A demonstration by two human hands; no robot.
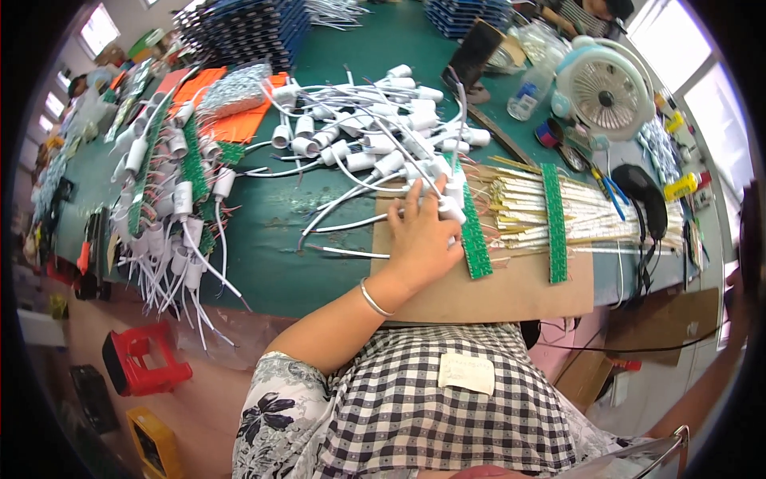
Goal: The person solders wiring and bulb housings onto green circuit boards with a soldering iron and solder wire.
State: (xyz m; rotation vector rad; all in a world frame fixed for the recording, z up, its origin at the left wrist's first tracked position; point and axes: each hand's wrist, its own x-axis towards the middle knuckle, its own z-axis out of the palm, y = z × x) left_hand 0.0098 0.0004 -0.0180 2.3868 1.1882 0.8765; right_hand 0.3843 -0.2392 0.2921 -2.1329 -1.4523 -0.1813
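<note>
My left hand [423, 235] lies over the near end of a pile of white plastic cylinders with cables [391, 144]. Its fingers are spread and stretched forward, resting on a few white cylinders [451, 209] lined up along a green circuit board strip [476, 243]. Thin copper-coloured wires run from this strip to the right. A second green strip [553, 223] lies across a bundle of white and yellow flat strips [519, 203]. A brown board [511, 299] lies under the near ends of both strips. Of my right side only a blurred arm [710, 391] shows at the right rim; its hand is out of view.
More wired cylinders on green strips [179, 199] hang over the table's left front edge. Orange sheets [239, 120] and stacked dark trays [243, 36] stand behind. At right are a fan [606, 92], a bottle [529, 96] and pliers [610, 191]. A red stool [148, 359] stands below.
</note>
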